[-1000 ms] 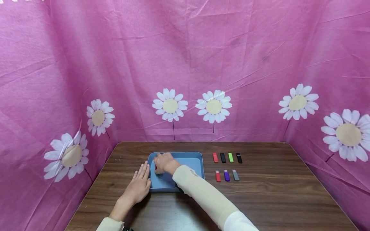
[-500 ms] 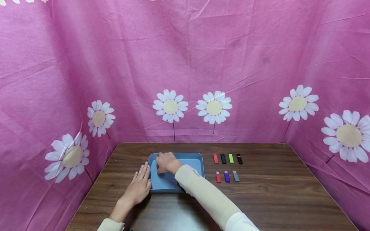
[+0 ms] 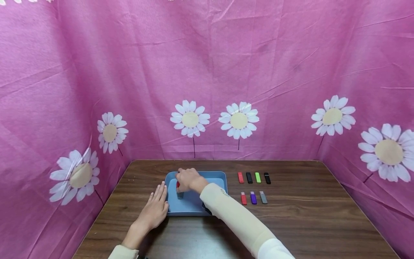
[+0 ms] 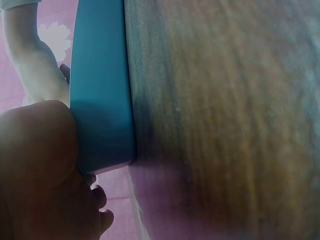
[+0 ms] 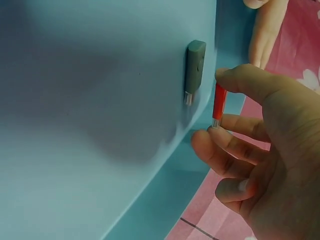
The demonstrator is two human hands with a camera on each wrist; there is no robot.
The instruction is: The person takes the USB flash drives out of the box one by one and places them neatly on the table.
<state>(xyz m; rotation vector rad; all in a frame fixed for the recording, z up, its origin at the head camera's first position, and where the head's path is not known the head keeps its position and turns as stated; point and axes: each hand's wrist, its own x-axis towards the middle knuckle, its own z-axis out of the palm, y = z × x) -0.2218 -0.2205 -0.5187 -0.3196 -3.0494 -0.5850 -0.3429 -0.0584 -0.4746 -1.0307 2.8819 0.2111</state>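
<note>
In the head view, a blue tray (image 3: 187,207) rests on the table with my right hand (image 3: 189,180) over its left part. The thumb and fingertips of that hand pinch a red USB flash drive (image 5: 219,102) by its two ends, metal plug towards the fingers. On the tray floor nearby lies a grey USB flash drive (image 5: 195,67), apart from the hand in the right wrist view. My left hand (image 3: 155,206) lies with straight fingers along the tray's left wall, and the left wrist view shows its thumb side against the blue wall.
Right of the tray stand two rows of USB flash drives on the brown table (image 3: 300,201). The back row has a lime green drive (image 3: 257,177) among red and black ones. Red, purple (image 3: 253,198) and grey form the front row. A pink flowered cloth (image 3: 213,72) hangs behind.
My right hand has moved slightly to the right over the tray with the red USB flash drive, and more of the grey one below shows. The left hand keeps its place.
</note>
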